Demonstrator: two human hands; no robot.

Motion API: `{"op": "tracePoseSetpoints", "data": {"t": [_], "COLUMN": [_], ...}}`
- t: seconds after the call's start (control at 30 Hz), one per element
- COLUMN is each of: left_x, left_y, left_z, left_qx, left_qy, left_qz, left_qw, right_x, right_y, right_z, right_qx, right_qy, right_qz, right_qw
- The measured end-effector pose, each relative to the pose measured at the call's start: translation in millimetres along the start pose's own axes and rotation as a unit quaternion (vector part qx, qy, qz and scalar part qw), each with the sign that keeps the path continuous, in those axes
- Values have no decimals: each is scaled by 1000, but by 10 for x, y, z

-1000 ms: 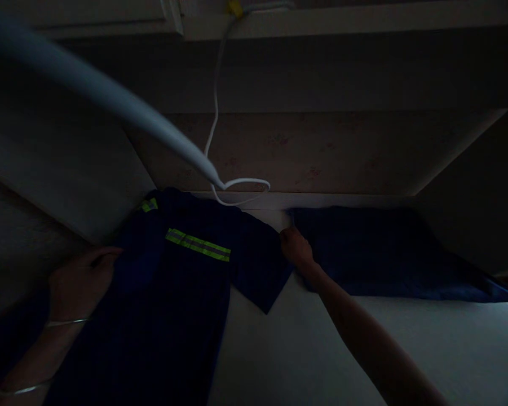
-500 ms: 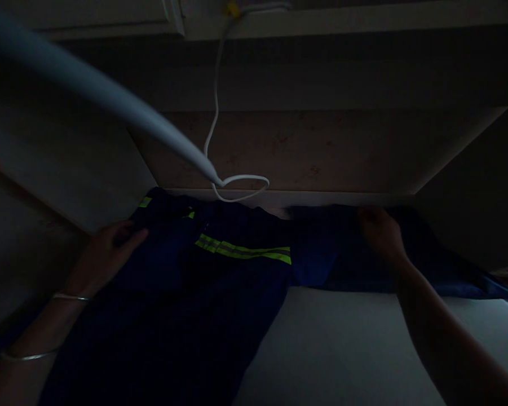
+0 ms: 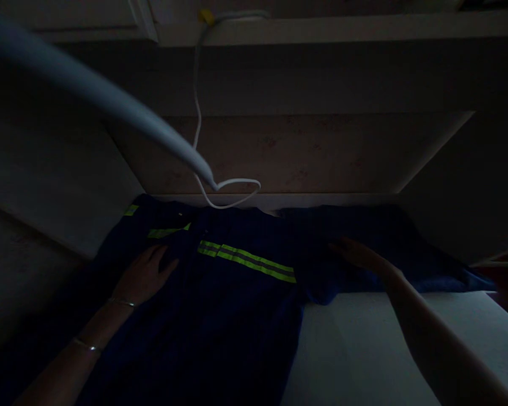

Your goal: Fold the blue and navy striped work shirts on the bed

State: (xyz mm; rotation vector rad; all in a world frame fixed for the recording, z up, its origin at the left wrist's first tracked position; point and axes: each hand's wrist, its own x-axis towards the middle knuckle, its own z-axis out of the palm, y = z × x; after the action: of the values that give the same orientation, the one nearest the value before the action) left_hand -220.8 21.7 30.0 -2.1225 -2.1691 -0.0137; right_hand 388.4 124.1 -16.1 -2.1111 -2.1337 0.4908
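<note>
A dark blue work jacket (image 3: 237, 304) with yellow-green reflective stripes lies spread out on a pale surface. My left hand (image 3: 146, 274) rests on its left front, just below a stripe, with thumb and fingers apart. Two thin bracelets circle that wrist. Toward the right, my right hand (image 3: 355, 252) lies on the jacket's outstretched sleeve (image 3: 376, 225), its fingers stretched to the left. The dim light hides the fingertips of this hand partly.
A white tube (image 3: 152, 127) slants in from the upper left, over the jacket. Beside its end hangs a looped white cable (image 3: 237, 204) with a yellow piece (image 3: 206, 17) on the shelf edge. Panels enclose the back and sides. The pale tabletop (image 3: 363, 349) shows at lower right.
My left hand has moved right and down onto the jacket front, uncovering a reflective stripe. My right hand has shifted left and lower along the sleeve, its fingers loosened. The view has turned slightly.
</note>
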Motion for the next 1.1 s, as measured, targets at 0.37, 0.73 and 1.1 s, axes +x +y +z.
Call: {"op": "tracePoseSetpoints", "data": {"t": [0.37, 0.73, 1.1], "left_x": [-83, -1229, -1374], "left_y": [248, 758, 1268], "left_z": [130, -672, -394], "left_qx": [-30, -256, -78], "left_qy": [22, -387, -389], "left_qz": [39, 184, 107], "left_qw": [999, 867, 912], "right_x": [-303, -541, -901], "right_y": [-240, -227, -58], "right_z": [62, 144, -121], "right_qx": [-23, -22, 103], "right_qy": [133, 79, 208], "right_qz": [-59, -1, -11], "right_qw": [989, 997, 973]}}
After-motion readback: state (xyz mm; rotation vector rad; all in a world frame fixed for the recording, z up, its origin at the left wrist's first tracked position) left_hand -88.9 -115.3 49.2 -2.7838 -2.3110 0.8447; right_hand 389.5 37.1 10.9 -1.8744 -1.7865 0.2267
